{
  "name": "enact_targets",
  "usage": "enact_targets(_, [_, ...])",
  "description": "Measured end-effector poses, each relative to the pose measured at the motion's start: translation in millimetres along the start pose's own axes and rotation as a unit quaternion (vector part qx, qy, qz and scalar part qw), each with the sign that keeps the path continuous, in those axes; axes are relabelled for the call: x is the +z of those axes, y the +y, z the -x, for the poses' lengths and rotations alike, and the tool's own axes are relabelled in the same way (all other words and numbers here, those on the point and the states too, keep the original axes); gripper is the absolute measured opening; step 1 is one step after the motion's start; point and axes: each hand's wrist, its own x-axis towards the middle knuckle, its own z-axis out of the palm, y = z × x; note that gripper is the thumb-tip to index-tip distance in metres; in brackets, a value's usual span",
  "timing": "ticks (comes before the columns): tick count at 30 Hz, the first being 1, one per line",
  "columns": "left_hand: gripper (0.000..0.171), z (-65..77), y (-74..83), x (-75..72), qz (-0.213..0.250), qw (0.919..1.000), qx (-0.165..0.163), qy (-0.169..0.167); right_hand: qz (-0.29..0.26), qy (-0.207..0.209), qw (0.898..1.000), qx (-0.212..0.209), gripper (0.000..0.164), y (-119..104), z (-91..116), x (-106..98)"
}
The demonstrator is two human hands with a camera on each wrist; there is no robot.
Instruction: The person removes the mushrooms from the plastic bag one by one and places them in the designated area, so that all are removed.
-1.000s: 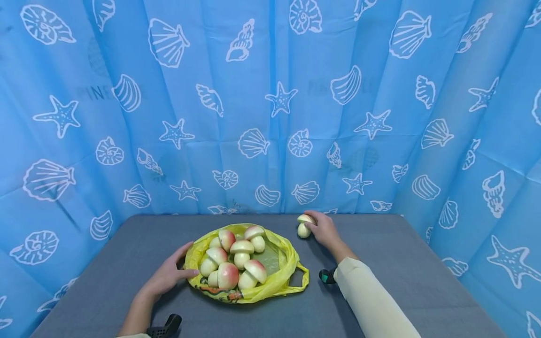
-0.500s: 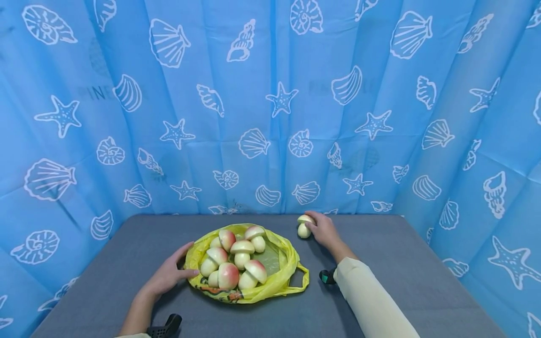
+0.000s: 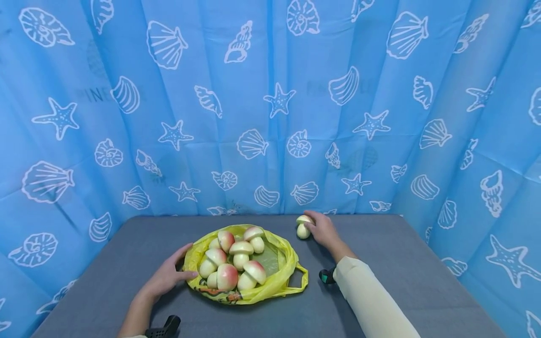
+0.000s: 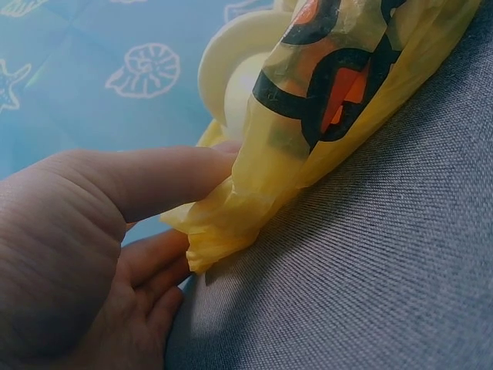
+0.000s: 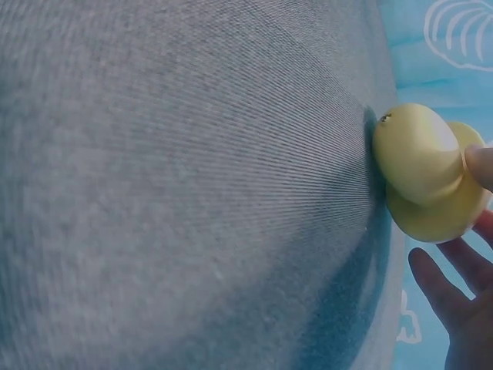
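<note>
A yellow plastic bag (image 3: 291, 265) lies with its mouth spread wide, and several toy mushrooms (image 3: 241, 249) with cream stems and mostly pink-tinged caps sit inside. At the bag's left edge, my left hand (image 3: 166, 274) holds the rim, thumb on one side and fingers on the other; in the left wrist view the thumb tip is tucked behind the yellow film (image 4: 254, 185). Far back on the right, my right hand (image 3: 323, 228) grips a pale mushroom (image 3: 303, 230) by its cap. The right wrist view shows this mushroom (image 5: 416, 154) close to the grey cloth, its shadow beside it.
Grey cloth covers the table (image 3: 422, 291). A blue curtain (image 3: 270, 117) with white shell prints hangs behind and at the sides. The bag's handle loop (image 3: 302, 279) sticks out to the right. Black wrist devices (image 3: 165, 326) show on both arms.
</note>
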Motion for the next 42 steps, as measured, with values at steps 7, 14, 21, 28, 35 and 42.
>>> enact_targets(7, [0.093,1.2,-0.4,0.0,0.002,1.0000,0.002,-0.002,0.007,-0.007,1.000,0.013,0.045,-1,1,-5])
enact_targets(14, [0.092,1.7,0.7,-0.4,0.001,1.0000,0.008,-0.001,-0.004,-0.008,1.000,0.020,0.045,-5,3,-11])
enact_targets(21, [0.091,-0.1,-1.4,-0.6,0.003,0.9999,0.010,0.000,-0.002,-0.006,1.000,0.025,0.046,-3,5,-12])
enact_targets(28, [0.092,1.0,-0.3,-0.9,0.002,0.9999,0.013,0.000,0.010,-0.002,1.000,0.010,0.045,2,8,-12])
enact_targets(35, [0.092,0.8,-0.7,-1.1,-0.001,0.9999,0.013,-0.002,-0.015,0.008,1.000,0.016,0.044,6,8,-6])
enact_targets(42, [0.092,0.1,-1.0,-0.9,0.001,0.9999,0.013,0.000,-0.030,0.024,0.999,0.017,0.044,8,5,1])
